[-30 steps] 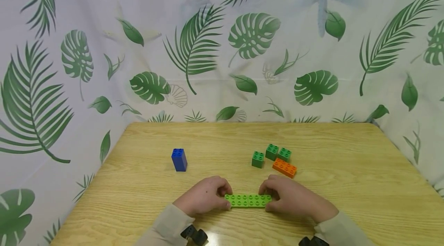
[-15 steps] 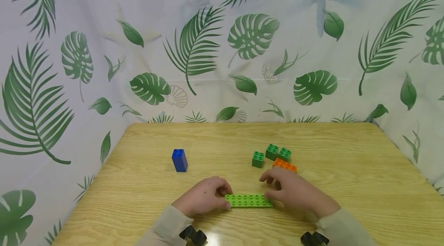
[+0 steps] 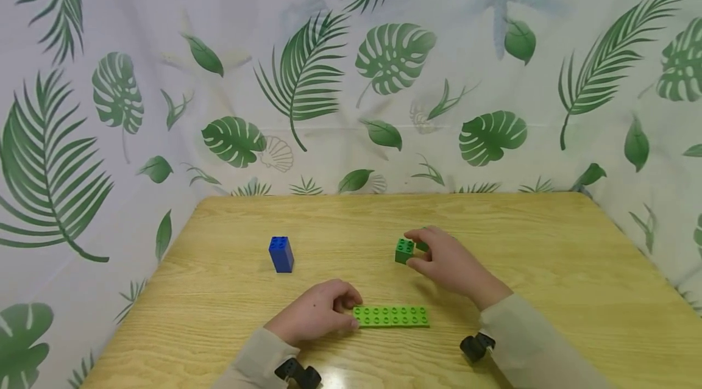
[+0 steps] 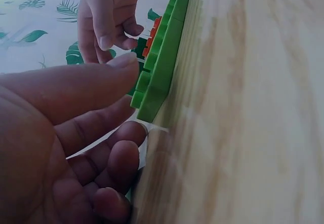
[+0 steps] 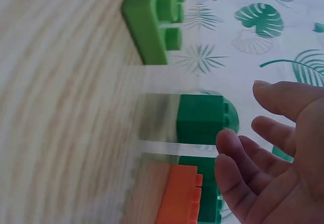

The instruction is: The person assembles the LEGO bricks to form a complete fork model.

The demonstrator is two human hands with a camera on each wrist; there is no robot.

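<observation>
Two lime-green toy bricks (image 3: 390, 317) lie end to end in a row on the table. My left hand (image 3: 315, 314) holds the row's left end, thumb at the near edge and forefinger at the far edge. Farther back, my right hand (image 3: 452, 264) hovers beside a small dark green brick (image 3: 404, 251), thumb and fingers spread with nothing between them. The right wrist view shows a gap between those fingers and the dark green brick (image 5: 201, 119). An orange brick (image 5: 178, 196) and more dark green (image 5: 208, 203) show there; in the head view the right hand mostly covers them.
A tall blue block (image 3: 282, 255) stands upright at the left of the wooden table (image 3: 219, 297). A white cloth (image 3: 323, 157) with printed green leaves hangs behind the table and along its sides.
My right hand has let go of the lime-green row's right end and moved away from me, over the orange brick to the dark green ones. The left hand stays at the row's left end.
</observation>
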